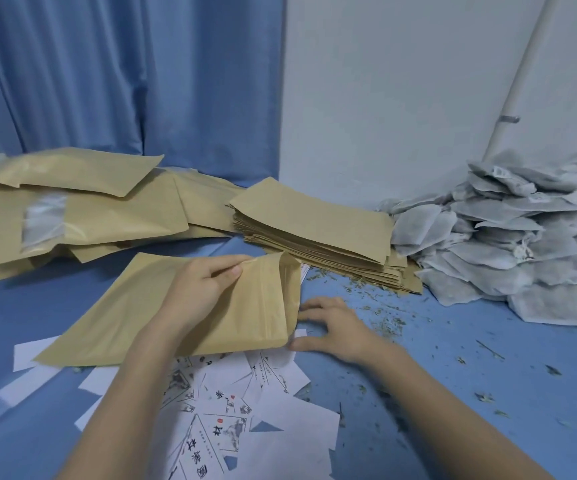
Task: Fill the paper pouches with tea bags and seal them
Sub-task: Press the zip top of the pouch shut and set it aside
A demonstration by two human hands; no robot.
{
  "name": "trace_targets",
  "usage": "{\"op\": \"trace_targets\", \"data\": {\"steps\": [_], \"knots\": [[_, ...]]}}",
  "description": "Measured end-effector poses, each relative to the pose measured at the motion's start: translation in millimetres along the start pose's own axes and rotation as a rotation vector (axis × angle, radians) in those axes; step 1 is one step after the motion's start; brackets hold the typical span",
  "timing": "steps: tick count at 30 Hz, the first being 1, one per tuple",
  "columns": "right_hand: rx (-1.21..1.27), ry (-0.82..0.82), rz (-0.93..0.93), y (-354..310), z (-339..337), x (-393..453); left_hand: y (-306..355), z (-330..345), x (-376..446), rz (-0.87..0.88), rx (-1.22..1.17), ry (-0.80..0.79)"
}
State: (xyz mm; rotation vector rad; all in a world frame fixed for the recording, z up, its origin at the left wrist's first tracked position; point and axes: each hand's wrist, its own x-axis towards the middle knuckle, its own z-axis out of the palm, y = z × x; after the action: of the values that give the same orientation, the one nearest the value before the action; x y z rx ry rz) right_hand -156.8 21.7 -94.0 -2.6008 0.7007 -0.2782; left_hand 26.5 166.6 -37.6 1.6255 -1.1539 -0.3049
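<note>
White printed slips point(226, 433) on blue surface: Chinese characters, upside down to camera; not legible.

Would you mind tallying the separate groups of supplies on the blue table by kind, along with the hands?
Pouch being opened: 1
Neat pouch stack: 1
Loose pouch heap: 1
Tea bag heap: 1
Printed slip scatter: 1
Hands: 2, left hand, right hand
Total: 7

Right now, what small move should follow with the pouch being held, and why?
Probably the right hand reaches to the grey tea bag heap: the left hand already pinches the tan paper pouch open at its mouth, and the right holds nothing.
</note>
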Motion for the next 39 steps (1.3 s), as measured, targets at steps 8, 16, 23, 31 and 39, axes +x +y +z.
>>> {"op": "trace_targets", "data": {"steps": [8,16,23,31,39], "knots": [[0.189,0.032,0.202,7,-27,-6,4,-1,-1,-0.006,-0.052,0.017],[0.036,0.333,0.072,11,-57,-27,18,2,-1,0.030,-0.074,0.019],[0.201,0.750,-0.177,-22,-88,-46,30,6,-3,0.025,-0.122,0.021],[-0.223,0.366,-0.443,-67,-108,-47,75,23,-5,0.078,-0.419,-0.055],[-0.370,0.092,-0.260,-101,-166,-44,128,43,2,0.145,-0.495,-0.195]]}}
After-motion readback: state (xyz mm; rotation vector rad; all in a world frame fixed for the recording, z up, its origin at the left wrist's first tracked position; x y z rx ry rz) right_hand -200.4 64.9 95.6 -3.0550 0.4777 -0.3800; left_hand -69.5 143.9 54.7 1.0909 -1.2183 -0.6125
